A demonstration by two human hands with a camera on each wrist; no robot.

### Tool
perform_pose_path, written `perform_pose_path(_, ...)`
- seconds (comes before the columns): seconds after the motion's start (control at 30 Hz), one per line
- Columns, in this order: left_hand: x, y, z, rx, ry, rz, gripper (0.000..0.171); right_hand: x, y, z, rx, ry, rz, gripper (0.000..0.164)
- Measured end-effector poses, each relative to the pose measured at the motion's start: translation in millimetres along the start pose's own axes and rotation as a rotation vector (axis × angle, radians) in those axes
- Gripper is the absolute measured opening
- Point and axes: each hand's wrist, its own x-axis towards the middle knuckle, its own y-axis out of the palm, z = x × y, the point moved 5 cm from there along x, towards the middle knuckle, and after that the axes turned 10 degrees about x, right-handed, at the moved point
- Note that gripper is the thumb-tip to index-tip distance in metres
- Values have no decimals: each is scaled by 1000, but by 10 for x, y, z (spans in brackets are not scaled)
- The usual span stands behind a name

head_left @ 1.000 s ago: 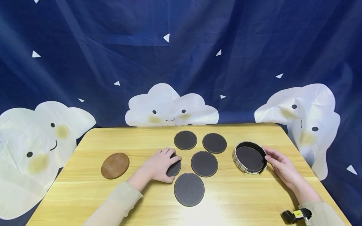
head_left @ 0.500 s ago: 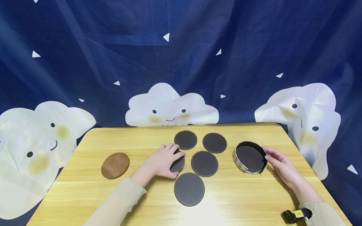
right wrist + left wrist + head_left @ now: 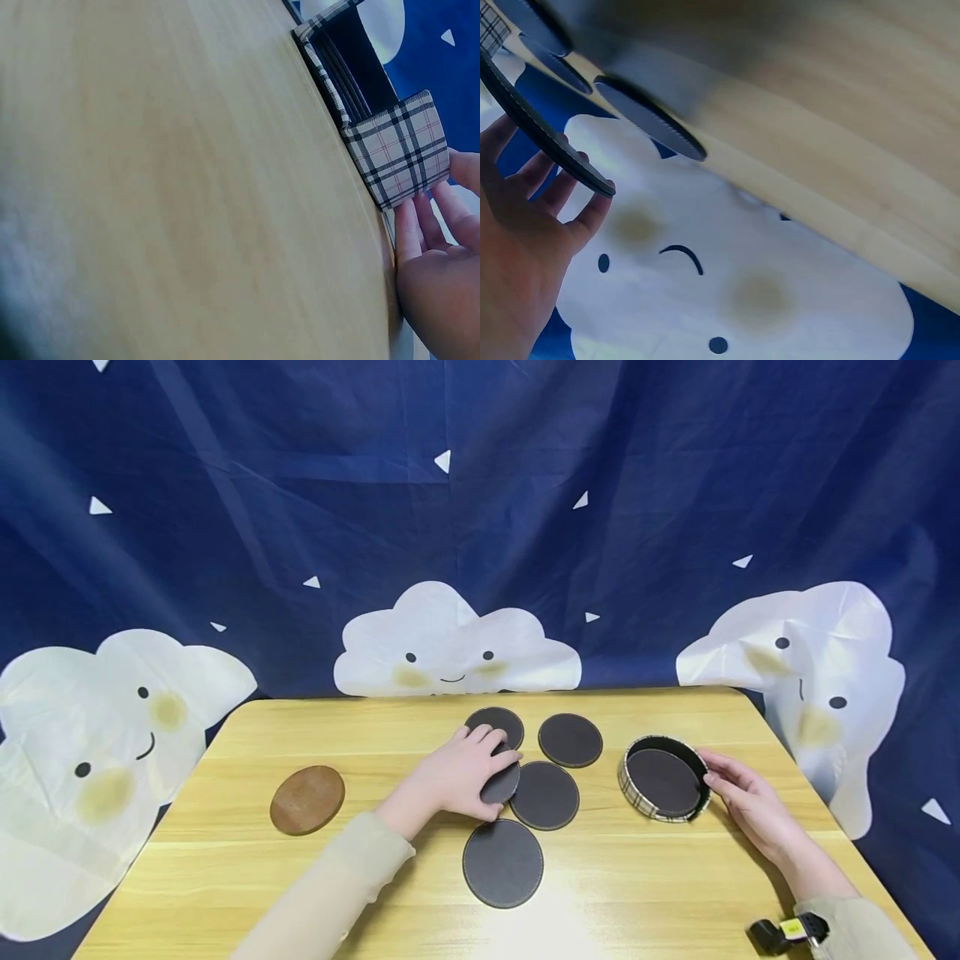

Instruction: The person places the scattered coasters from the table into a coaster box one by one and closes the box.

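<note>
My left hand (image 3: 453, 774) holds a round black coaster (image 3: 502, 783) by its edge, fingers on the far side and thumb on the near side. In the left wrist view that coaster (image 3: 544, 135) is raised off the table and tilted. Over to the right, my right hand (image 3: 753, 810) grips the rim of a round plaid coaster holder (image 3: 636, 795), thumb at the top of its wall. A black coaster (image 3: 662, 779) lies inside; the right wrist view shows several stacked coasters (image 3: 349, 79) through the gap in the plaid wall (image 3: 405, 154).
Several black coasters lie flat around the left hand: a far one (image 3: 504, 723), a far-right one (image 3: 570, 740), a middle one (image 3: 549, 803) and a near one (image 3: 502, 867). A brown disc (image 3: 307, 800) lies left on the wooden table (image 3: 225, 860). A blue cloud-print curtain (image 3: 510, 485) hangs behind.
My left hand has moved rightward with its black coaster, which now partly covers the far coaster and overlaps the middle one's edge in the head view. The right hand and holder have stayed put.
</note>
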Motion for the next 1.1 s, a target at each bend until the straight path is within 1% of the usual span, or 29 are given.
perform_pose_path(0.2, 161, -80, -67, 19, 17, -13, 80, -14, 5, -4, 5, -7, 4, 46)
perform_pose_path(0.47, 379, -127, -178, 36, 33, -9, 80, -29, 4, -15, 13, 3, -7, 47)
perform_pose_path(0.7, 571, -165, -305, 71, 67, -10, 82, -28, 3, -20, 24, -11, 8, 47)
perform_pose_path(0.97, 762, -240, -443, 102, 105, -32, 81, -3, 12, -3, 24, 1, 3, 47)
perform_pose_path(1.1, 891, -267, -521, 114, 117, -42, 80, -3, 10, 6, 25, 1, 4, 47)
